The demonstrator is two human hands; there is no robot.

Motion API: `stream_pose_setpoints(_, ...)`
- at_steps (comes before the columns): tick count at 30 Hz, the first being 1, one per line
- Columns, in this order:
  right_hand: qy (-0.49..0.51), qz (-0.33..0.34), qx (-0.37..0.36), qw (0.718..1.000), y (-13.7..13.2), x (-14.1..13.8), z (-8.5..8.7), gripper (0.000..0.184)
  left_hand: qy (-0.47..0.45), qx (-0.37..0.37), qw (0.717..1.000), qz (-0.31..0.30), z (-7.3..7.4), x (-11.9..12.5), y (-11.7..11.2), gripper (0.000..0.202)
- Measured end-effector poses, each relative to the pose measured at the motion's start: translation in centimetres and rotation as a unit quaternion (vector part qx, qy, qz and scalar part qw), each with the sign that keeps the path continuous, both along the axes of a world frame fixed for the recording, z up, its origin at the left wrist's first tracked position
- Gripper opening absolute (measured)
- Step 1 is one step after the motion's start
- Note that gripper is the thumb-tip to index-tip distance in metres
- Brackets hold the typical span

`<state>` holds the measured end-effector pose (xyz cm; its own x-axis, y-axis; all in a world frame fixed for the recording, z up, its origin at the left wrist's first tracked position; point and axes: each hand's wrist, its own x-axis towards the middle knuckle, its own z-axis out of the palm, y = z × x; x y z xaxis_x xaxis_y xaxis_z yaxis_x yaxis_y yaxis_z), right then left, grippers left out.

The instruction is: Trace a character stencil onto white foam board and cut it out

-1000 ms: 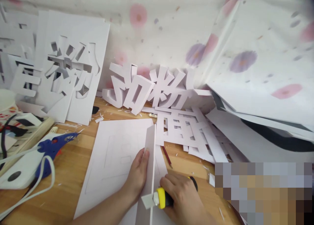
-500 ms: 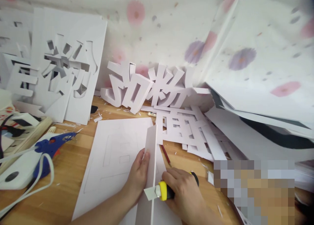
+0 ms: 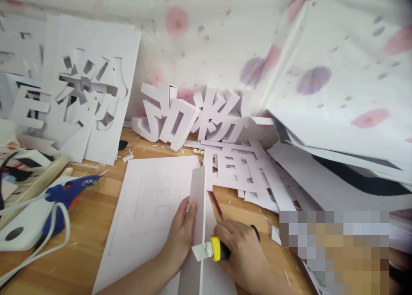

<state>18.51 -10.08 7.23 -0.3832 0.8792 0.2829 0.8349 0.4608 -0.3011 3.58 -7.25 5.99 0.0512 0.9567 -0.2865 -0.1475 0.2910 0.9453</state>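
My left hand lies flat, fingers together, against a narrow upright strip of white foam board and holds it on edge. Under the strip lies a large white foam sheet with faint pencil outlines on it. My right hand is closed round a yellow and black utility knife. The knife's tip sits against the strip at a small white offcut, near the bottom of the view.
Thick white cut-out characters and stencil sheets lean on the floral cloth behind. A blue glue gun with its cord lies left. A flat cut-out and a red pencil lie right of the strip. A pixelated patch covers the lower right.
My right hand and the knife have slid a little farther up along the strip. The left hand keeps its hold; the view has shifted slightly.
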Motion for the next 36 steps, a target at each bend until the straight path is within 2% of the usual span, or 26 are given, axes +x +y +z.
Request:
stream_pose_setpoints(7, 0.007, -0.009, 0.002, 1.0, -0.3, -0.3, 0.2, 0.018, 0.01, -0.002, 1.0, 0.008, 0.4, 0.3, -0.2, 0.055)
stream_pose_setpoints(13, 0.014, -0.016, 0.015, 1.0, 0.2, 0.7, -0.2, 0.019, -0.03, -0.007, 0.999, -0.02, 0.8, 0.0, -0.6, 0.055)
stream_pose_setpoints(17, 0.005, -0.024, 0.023, 0.999, 0.3, 0.9, -0.1, 0.02, -0.013, -0.003, 1.0, -0.005, 0.7, 0.1, -0.7, 0.054)
stream_pose_setpoints(24, 0.021, 0.006, 0.032, 0.999, 0.0, 0.1, 0.4, 0.017, -0.01, 0.018, 0.999, -0.031, 0.7, 0.4, -0.8, 0.05)
stream_pose_setpoints(31, 0.016, -0.05, 0.004, 0.999, 0.4, 1.1, 0.7, 0.021, -0.031, 0.055, 0.995, -0.078, 1.0, 0.2, -0.9, 0.045)
stream_pose_setpoints(36, 0.014, -0.039, 0.01, 0.999, 0.3, 0.7, 0.8, 0.02, 0.003, 0.022, 0.999, -0.043, 0.7, 0.3, -1.0, 0.051)
